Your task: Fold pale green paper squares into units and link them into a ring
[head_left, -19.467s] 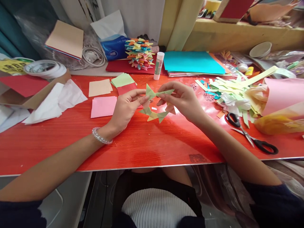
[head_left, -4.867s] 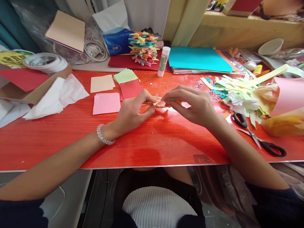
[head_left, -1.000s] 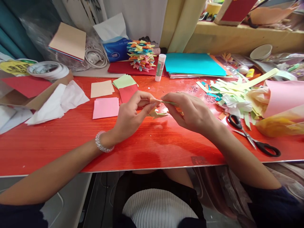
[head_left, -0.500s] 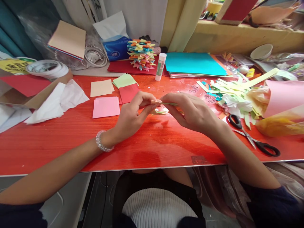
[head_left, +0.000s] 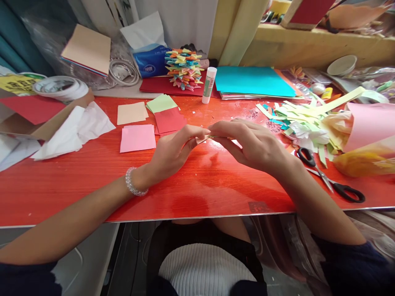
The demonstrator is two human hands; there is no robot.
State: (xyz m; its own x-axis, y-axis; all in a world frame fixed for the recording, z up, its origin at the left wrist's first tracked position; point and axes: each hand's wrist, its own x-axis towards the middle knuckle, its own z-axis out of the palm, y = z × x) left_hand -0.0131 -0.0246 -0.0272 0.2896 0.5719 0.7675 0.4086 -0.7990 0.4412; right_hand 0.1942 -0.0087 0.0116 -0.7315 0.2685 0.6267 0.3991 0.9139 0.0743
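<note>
Over the middle of the red table, my left hand and my right hand meet fingertip to fingertip. Both are closed on a small piece of folded paper, of which only a thin pale edge shows between the fingers. The rest of it is hidden by my right fingers. Left of my hands lie small squares of pink paper, red paper, green paper and beige paper. A glue stick stands upright just beyond my fingertips.
Scissors lie partly spread beside my right forearm, near a heap of paper strips. Blue paper sheets, a many-coloured folded-paper stack and a tissue pack line the back. A box with tape rolls stands left.
My left fingers have closed further over the folded paper, and it shows less now. My right hand stays in nearly the same place, its fingers slightly lower.
</note>
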